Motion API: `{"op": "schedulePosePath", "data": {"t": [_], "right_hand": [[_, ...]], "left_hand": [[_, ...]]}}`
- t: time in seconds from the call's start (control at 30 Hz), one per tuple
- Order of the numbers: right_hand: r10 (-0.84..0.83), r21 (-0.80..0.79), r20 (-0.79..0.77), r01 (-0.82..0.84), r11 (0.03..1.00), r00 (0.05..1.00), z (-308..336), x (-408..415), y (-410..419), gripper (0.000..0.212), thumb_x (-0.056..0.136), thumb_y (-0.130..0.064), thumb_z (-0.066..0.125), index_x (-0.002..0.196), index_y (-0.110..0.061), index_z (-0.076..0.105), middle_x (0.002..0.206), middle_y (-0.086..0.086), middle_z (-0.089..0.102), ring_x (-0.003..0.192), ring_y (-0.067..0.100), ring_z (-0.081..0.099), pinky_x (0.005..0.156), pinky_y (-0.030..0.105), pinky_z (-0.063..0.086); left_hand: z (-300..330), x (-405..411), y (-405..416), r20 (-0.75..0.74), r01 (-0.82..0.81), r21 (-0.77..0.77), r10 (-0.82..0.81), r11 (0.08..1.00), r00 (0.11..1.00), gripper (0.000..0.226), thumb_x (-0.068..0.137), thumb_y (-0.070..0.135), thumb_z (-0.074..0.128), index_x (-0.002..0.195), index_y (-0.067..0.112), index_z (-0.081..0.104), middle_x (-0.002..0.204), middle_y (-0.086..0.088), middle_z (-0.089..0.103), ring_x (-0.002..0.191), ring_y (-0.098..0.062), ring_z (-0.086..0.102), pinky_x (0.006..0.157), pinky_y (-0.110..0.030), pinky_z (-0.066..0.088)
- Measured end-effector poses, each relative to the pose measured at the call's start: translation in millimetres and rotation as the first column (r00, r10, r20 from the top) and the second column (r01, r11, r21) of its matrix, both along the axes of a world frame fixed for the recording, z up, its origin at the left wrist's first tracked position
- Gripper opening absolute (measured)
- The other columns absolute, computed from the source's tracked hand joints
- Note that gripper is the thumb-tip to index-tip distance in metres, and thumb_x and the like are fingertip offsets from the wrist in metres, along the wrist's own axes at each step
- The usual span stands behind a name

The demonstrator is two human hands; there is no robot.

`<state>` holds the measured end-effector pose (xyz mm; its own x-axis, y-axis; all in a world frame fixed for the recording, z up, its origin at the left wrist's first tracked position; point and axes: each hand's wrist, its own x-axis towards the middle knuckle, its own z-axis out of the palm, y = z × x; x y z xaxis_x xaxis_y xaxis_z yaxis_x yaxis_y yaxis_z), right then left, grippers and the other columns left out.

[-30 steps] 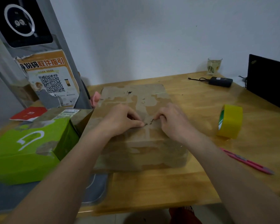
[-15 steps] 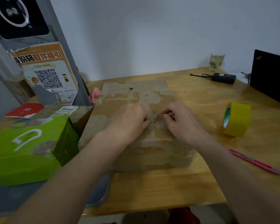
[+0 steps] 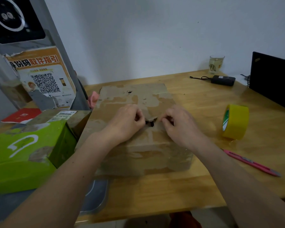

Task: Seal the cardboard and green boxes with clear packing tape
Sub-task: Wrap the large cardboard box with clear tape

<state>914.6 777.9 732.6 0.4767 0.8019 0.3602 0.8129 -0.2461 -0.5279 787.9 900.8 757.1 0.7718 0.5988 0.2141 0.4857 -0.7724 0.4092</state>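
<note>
A worn brown cardboard box (image 3: pixel 138 152) lies flat in the middle of the wooden table (image 3: pixel 155 195). On its top, my left hand (image 3: pixel 127 122) and my right hand (image 3: pixel 179 124) sit close together, fingers curled. Each grips a torn flap edge on either side of a dark gap (image 3: pixel 150 123) in the seam. A green box (image 3: pixel 21 155) stands at the left, touching the cardboard box's left side. A roll of yellowish packing tape (image 3: pixel 235 121) stands on edge at the right, apart from both hands.
A pink utility knife (image 3: pixel 252 163) lies near the table's front right. A black laptop (image 3: pixel 273 81), a black adapter (image 3: pixel 222 80) and a glass (image 3: pixel 216 64) are at the back right. A grey kiosk with a QR poster (image 3: pixel 43 83) stands at the left, with a red booklet (image 3: pixel 21 115) beside it.
My fingers have pulled the seam apart: a dark gap now shows between my hands, where only a thin slit showed before. The view has shifted slightly.
</note>
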Motion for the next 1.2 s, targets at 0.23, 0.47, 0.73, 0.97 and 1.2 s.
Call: {"op": "schedulePosePath", "data": {"t": [0.23,0.47,0.73,0.97,1.2], "right_hand": [[0.077,-0.05,0.045,-0.075,0.996,0.996,0,0,0,0.029,0.098,-0.019,0.049,0.119,-0.029,0.066,0.108,-0.009,0.047,0.102,0.004,0.035,0.088,0.02,0.032],[0.085,-0.051,0.047,-0.082,0.995,0.995,-1,0,1,0.029,0.097,-0.018,0.05,0.116,-0.03,0.067,0.108,-0.01,0.048,0.103,0.004,0.036,0.088,0.02,0.031],[0.072,-0.062,0.073,-0.068,0.996,0.995,0,-4,-2,0.021,0.096,-0.02,0.051,0.102,-0.03,0.069,0.098,-0.012,0.047,0.099,0.004,0.039,0.08,0.02,0.03],[-0.075,-0.274,0.01,0.075,0.959,0.997,23,-10,23,0.027,0.086,-0.038,0.063,0.075,-0.015,0.053,0.079,0.002,0.057,0.075,0.019,0.053,0.054,0.027,0.033],[-0.035,-0.592,0.169,0.13,0.796,0.985,51,-17,56,0.027,0.083,-0.028,0.068,0.078,-0.01,0.05,0.078,0.002,0.055,0.068,0.02,0.057,0.06,0.032,0.05]], "left_hand": [[-5,0,5,0.066,-0.031,-0.062,0.035,0.998,0.997,0.008,0.092,0.025,0.061,0.09,0.017,0.064,0.096,0.002,0.061,0.089,-0.014,0.058,0.081,-0.03,0.05],[-3,0,1,0.12,0.054,-0.003,-0.053,0.999,0.991,0.015,0.081,0.029,0.078,0.08,0.035,0.065,0.082,0.014,0.061,0.076,-0.002,0.056,0.074,-0.023,0.052],[-6,2,2,0.142,-0.029,0.106,0.014,0.994,0.99,0.007,0.092,0.025,0.066,0.089,0.024,0.073,0.085,0.008,0.066,0.084,-0.014,0.06,0.082,-0.037,0.052],[-5,7,1,0.099,-0.109,0.084,0.101,0.99,0.99,0.012,0.095,0.031,0.061,0.086,0.023,0.066,0.088,0.006,0.063,0.089,-0.016,0.058,0.083,-0.038,0.052],[0,4,-2,0.087,-0.107,0.043,0.103,0.993,0.991,0.015,0.099,0.026,0.055,0.085,0.024,0.061,0.086,0.007,0.057,0.088,-0.015,0.055,0.074,-0.029,0.043]]}}
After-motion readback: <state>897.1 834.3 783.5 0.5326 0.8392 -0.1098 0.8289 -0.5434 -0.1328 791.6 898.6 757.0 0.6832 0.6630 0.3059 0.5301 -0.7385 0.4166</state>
